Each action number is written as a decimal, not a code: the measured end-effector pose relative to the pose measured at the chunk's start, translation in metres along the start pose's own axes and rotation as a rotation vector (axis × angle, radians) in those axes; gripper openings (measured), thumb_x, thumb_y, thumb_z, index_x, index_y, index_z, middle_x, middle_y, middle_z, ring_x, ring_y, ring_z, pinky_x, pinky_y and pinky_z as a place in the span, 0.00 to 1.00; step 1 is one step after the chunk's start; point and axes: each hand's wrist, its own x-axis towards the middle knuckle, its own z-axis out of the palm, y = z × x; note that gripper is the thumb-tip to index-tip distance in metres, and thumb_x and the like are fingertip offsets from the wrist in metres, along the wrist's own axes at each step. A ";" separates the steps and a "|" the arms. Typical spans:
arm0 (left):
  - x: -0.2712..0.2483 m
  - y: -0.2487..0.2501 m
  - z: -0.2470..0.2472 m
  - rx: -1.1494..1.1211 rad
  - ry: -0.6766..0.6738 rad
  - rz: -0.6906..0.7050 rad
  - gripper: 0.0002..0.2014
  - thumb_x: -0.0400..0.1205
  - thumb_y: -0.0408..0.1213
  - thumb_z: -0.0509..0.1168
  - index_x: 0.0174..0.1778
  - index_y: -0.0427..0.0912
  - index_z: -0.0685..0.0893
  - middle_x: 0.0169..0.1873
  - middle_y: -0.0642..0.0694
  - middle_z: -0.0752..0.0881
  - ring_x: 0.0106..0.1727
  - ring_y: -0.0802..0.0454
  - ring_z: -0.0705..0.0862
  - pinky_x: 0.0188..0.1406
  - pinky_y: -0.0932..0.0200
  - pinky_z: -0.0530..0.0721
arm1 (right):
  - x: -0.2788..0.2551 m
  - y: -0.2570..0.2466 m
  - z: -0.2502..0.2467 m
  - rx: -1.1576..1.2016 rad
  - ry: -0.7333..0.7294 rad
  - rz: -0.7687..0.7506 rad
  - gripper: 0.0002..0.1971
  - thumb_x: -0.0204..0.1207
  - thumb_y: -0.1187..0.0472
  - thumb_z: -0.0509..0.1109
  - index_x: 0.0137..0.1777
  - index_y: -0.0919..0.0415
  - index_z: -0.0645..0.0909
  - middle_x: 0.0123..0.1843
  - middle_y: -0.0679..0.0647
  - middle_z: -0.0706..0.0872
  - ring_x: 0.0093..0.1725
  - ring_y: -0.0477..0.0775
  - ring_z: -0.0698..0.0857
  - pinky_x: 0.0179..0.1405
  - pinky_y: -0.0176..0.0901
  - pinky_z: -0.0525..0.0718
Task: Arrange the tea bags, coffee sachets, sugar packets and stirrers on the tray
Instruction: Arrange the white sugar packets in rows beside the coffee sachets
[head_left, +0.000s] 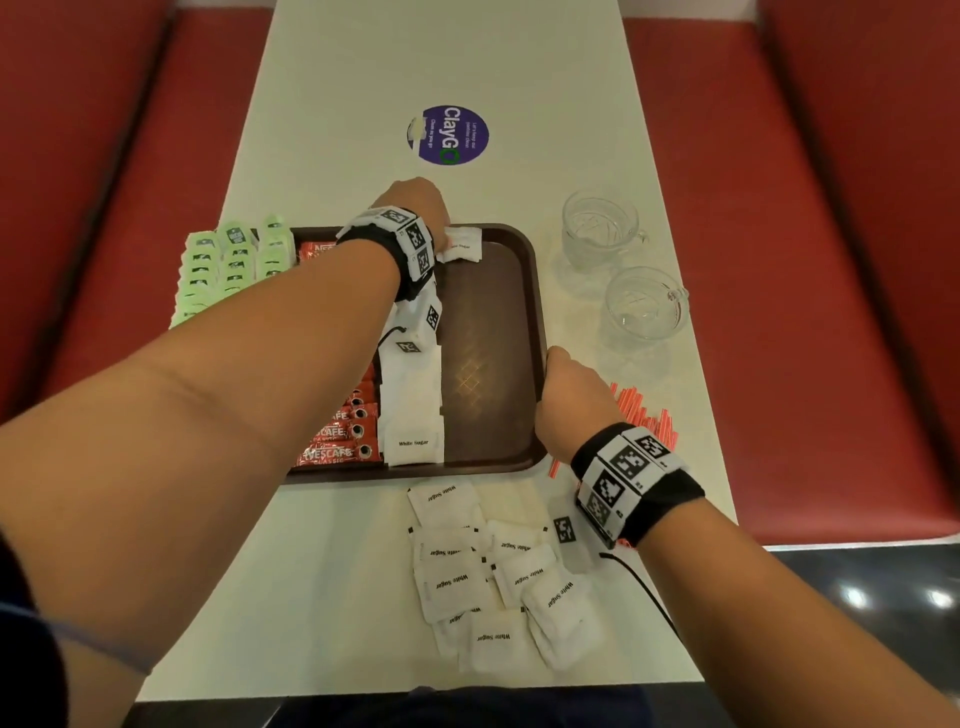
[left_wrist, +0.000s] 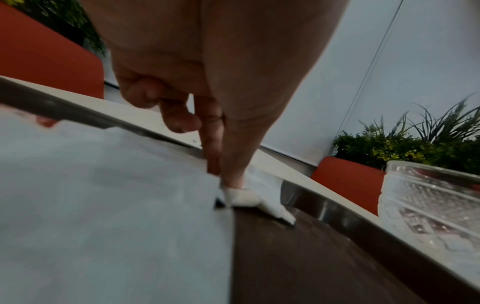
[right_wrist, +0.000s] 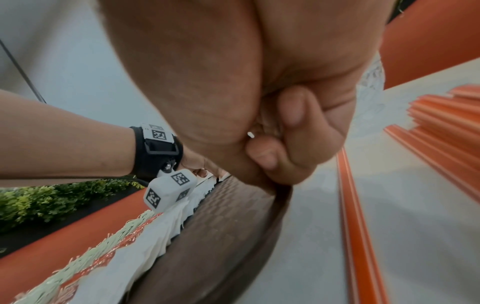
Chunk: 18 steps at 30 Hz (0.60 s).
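Observation:
A brown tray (head_left: 493, 364) holds green tea bags (head_left: 228, 260) at its left, red coffee sachets (head_left: 337, 436), then a row of white sugar packets (head_left: 413, 405). My left hand (head_left: 441, 234) reaches to the tray's far rim, where thumb and index finger (left_wrist: 213, 156) pinch a sugar packet (left_wrist: 259, 191) at the far end of that row. My right hand (head_left: 561, 384) sits at the tray's right rim (right_wrist: 259, 226), thumb on it and fingers (right_wrist: 291, 107) curled beside it. Loose sugar packets (head_left: 493, 571) lie on the table in front of the tray. Orange stirrers (head_left: 644, 415) lie right of my right hand.
Two glass cups (head_left: 597, 228) (head_left: 644, 304) stand on the table right of the tray's far half. A round purple sticker (head_left: 449, 135) lies beyond the tray. Red bench seats (head_left: 831, 312) flank the narrow white table (head_left: 363, 78); its near edge is just below the loose packets.

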 end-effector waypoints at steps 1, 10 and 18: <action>-0.001 -0.001 0.001 0.039 -0.019 -0.021 0.08 0.77 0.39 0.74 0.51 0.43 0.91 0.49 0.43 0.90 0.49 0.41 0.88 0.47 0.53 0.86 | -0.002 0.000 0.001 0.004 -0.005 -0.002 0.18 0.79 0.72 0.68 0.67 0.65 0.70 0.51 0.59 0.81 0.46 0.55 0.78 0.47 0.45 0.80; -0.015 0.010 0.005 0.119 -0.032 0.141 0.10 0.81 0.38 0.68 0.56 0.48 0.89 0.56 0.48 0.87 0.58 0.42 0.84 0.54 0.53 0.82 | -0.013 0.000 0.006 0.033 -0.013 -0.023 0.16 0.80 0.71 0.67 0.66 0.64 0.71 0.47 0.56 0.79 0.43 0.55 0.79 0.41 0.44 0.77; -0.066 0.006 -0.011 0.080 0.002 0.224 0.17 0.82 0.51 0.66 0.64 0.50 0.85 0.60 0.46 0.86 0.61 0.42 0.84 0.62 0.46 0.83 | -0.026 0.001 -0.003 0.009 0.022 -0.071 0.23 0.81 0.61 0.70 0.72 0.62 0.67 0.59 0.60 0.80 0.51 0.58 0.82 0.45 0.43 0.77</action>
